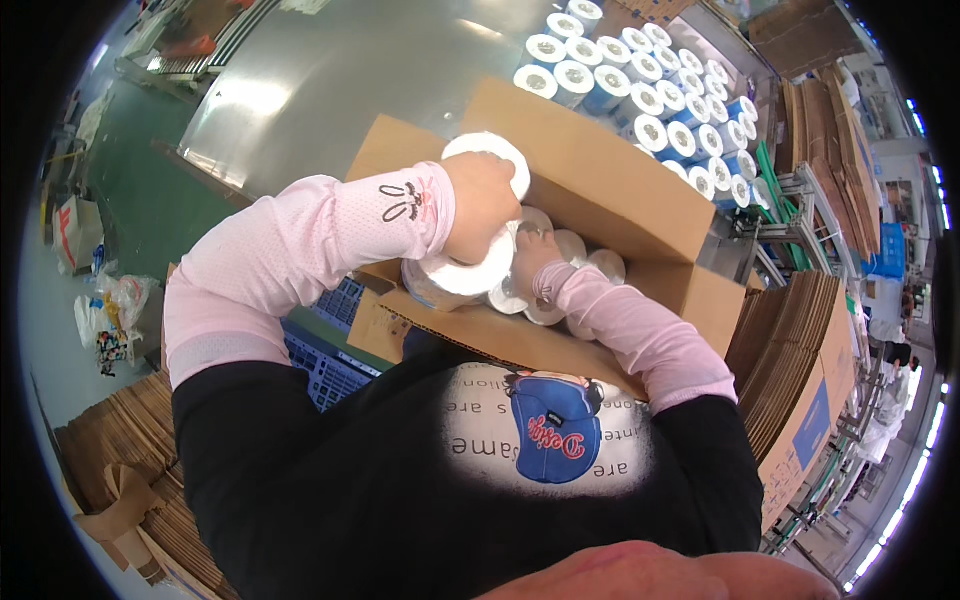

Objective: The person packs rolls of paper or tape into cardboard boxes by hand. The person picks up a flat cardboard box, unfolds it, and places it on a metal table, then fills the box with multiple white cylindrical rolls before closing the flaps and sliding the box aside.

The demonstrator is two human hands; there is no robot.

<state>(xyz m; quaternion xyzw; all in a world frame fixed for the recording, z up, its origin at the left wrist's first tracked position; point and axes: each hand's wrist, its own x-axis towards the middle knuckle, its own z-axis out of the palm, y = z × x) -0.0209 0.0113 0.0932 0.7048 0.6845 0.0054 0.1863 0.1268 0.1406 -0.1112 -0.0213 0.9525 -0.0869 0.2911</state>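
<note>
A cardboard box [600, 180] with its flaps up stands in front of me, several white paper rolls [570, 245] upright inside. My left hand [482, 200] reaches over the box's left end, its fingers curled over a white paper roll [487, 147] that sits higher than the others. Below that hand is another large white roll [465, 275] at the box's near left corner. My right hand [536, 262] is down inside the box, fingers bent against the side of a roll; the fingertips are partly hidden. Pink sleeves cover both forearms.
Many blue-and-white wrapped rolls [650, 95] stand on the metal table [340, 90] at the far right. Stacked flat cardboard [790, 350] is to my right, more cardboard [120, 430] at the lower left. A blue plastic crate [330, 375] shows under the box's left side.
</note>
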